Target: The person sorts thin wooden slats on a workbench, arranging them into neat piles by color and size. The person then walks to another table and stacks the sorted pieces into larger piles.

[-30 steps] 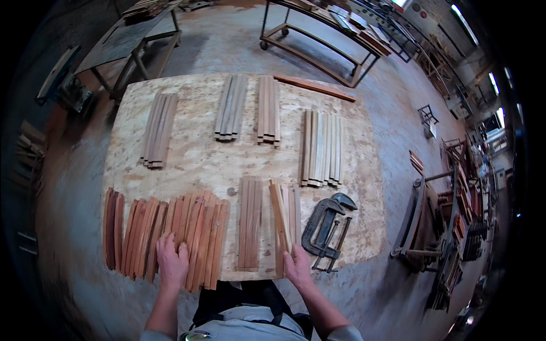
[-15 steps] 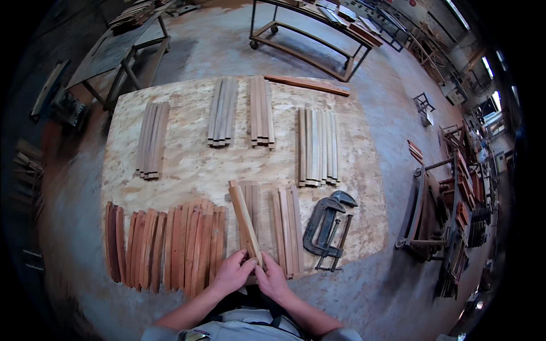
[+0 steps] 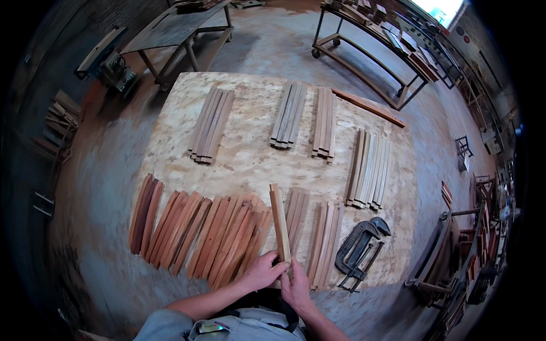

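Near end of wood strip (image 3: 279,219) is covered by fingers of both hands; exact finger contact there can't be made out. Contact btwn strip's far end and plywood board (image 3: 250,167) also can't be confirmed. L forearm hides near ends of some reddish strips (image 3: 216,238); hands hide the lower part of brown strip group (image 3: 297,213). C-clamps (image 3: 347,249) overlap, so separate outlines are hard to trace. Gray metal table (image 3: 170,34) is cut off at top; rack (image 3: 422,278) at far R is dark and partly lost toward the fisheye rim. Strip orientation: long axis runs approx. fore-aft, near end at the person, far end pointing away across board, tilted slightly L. Brown face shows on L side, paler face on R. Strip pos.: in front of person's torso, at near edge of board, btwn reddish strips (L) and brown strip group (R), overlapping the latter's L margin in view. L hand (image 3: 266,271): grasping strip's near end from L, fingers bent. R hand (image 3: 296,283): closed on same end from R, just beside L hand. Adj. items: pinkish strip group (image 3: 325,244) lies R of brown group, w/ C-clamps further R. Pale bundle (image 3: 368,170) sits beyond clamps; three more bundles (image 3: 211,125) lie toward far side, approx. fore-aft. Long reddish bar (image 3: 369,108) lies along board's far edge, R side.
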Demonstrator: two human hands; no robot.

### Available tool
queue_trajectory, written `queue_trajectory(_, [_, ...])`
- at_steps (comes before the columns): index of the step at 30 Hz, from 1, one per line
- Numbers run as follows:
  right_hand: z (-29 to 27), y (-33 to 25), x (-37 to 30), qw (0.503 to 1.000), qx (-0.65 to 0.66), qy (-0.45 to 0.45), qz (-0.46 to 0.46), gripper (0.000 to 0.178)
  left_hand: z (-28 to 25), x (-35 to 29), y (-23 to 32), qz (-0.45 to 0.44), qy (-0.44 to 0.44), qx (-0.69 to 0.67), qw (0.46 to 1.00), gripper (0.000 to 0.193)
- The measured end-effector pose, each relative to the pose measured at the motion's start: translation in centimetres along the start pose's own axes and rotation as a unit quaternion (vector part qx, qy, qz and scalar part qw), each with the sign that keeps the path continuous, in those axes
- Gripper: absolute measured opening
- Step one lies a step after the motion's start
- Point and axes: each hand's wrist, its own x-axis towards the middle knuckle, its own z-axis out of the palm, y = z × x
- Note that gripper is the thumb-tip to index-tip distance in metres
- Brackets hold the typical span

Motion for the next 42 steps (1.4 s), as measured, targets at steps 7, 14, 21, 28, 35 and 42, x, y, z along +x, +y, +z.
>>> queue_trajectory(7, [0.2,-0.5,0.9,0.997,0.025,-0.062,0.043,0.045,-0.4,-0.3,-0.3,0.005,-0.003,0.054,0.999,0.038])
queue_trajectory(14, [1.8,0.9,0.8,0.965,0.205,-0.028,0.163,0.037,-4.9,0.5,1.7,0.068,0.034,0.074,0.994,0.039])
queue_trajectory(21, [1.9,1.4,1.0,0.951,0.180,-0.008,0.252,0.036,-23.3,9.0,0.9,-0.010,0.327,0.071,0.942,0.045])
queue_trajectory(28, [3.8,1.2,1.6,0.945,0.176,-0.034,0.275,0.027,-35.4,17.3,-6.4,-0.036,0.398,0.041,0.916,0.041])
queue_trajectory(35, [5.1,0.0,2.3,0.926,0.192,-0.003,0.325,0.032,-36.2,18.8,-3.8,-0.082,0.296,-0.188,0.933,0.017])
queue_trajectory(42, [5.3,-1.2,2.7,0.927,0.164,0.000,0.336,0.025,-37.3,18.7,-4.0,-0.098,0.330,-0.260,0.902,0.028])
